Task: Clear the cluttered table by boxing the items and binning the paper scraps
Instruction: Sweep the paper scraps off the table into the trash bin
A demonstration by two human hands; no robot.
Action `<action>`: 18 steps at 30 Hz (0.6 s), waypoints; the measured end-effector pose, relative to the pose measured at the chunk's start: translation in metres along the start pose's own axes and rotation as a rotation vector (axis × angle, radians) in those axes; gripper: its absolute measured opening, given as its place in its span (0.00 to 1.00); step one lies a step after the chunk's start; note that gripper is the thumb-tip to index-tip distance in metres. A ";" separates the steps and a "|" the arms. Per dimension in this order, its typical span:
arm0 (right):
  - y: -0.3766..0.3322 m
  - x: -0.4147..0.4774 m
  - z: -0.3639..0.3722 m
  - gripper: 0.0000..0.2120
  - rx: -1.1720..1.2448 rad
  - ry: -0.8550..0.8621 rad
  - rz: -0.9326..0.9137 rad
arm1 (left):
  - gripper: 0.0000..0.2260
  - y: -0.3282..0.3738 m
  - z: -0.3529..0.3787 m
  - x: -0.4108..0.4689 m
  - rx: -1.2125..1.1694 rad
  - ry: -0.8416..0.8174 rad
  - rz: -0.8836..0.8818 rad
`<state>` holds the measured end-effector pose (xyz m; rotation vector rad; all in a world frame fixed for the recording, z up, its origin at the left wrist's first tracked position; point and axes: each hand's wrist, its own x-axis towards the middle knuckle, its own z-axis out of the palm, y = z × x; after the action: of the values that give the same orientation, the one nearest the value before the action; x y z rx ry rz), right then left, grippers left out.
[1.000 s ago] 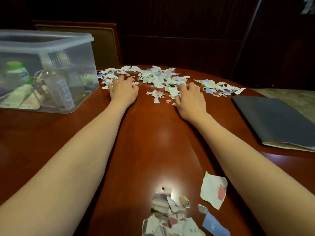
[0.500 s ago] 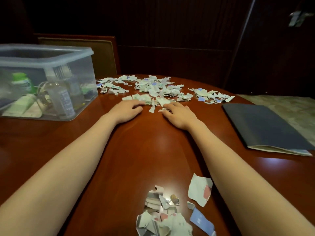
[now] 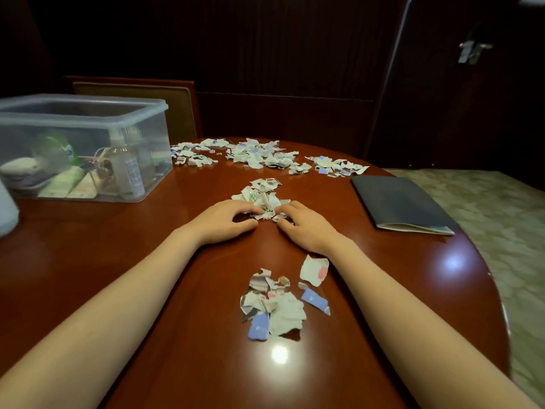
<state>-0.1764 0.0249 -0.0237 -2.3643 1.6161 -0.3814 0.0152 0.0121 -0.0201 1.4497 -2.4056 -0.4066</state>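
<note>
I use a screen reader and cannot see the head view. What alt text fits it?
A person's left hand and right hand curl round a heap of paper scraps on a wooden table. More scraps lie beyond and nearer; a clear box stands left, a dark folder right.

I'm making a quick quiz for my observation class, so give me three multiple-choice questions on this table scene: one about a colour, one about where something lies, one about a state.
1. The shiny wooden table is: A white; B red-brown; C green.
2. The flat dark grey folder lies: A on the floor; B on a shelf; C on the table's right side.
3. The clear plastic storage box is: A upright with no lid on; B closed with a lid; C tipped on its side.
Answers: 1 B, its polished top shows red-brown; 2 C, it rests flat near the right edge; 3 A, its rim is bare and its base sits flat.
</note>
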 end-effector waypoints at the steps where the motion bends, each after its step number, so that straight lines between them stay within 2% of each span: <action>1: -0.002 -0.009 0.000 0.19 -0.001 0.002 -0.003 | 0.15 0.005 0.001 -0.007 -0.006 -0.009 0.007; 12: -0.025 -0.098 -0.004 0.14 0.245 0.071 0.042 | 0.05 0.054 0.017 -0.073 -0.143 0.009 0.106; 16: -0.034 -0.119 -0.004 0.13 0.276 0.106 0.020 | 0.06 0.066 0.022 -0.089 -0.279 0.089 0.107; 18: -0.036 -0.127 -0.003 0.12 0.299 0.167 0.012 | 0.07 0.072 0.025 -0.093 -0.320 0.192 0.080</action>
<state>-0.1903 0.1565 -0.0178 -2.1444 1.5175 -0.7787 -0.0114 0.1291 -0.0256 1.1911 -2.1241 -0.5744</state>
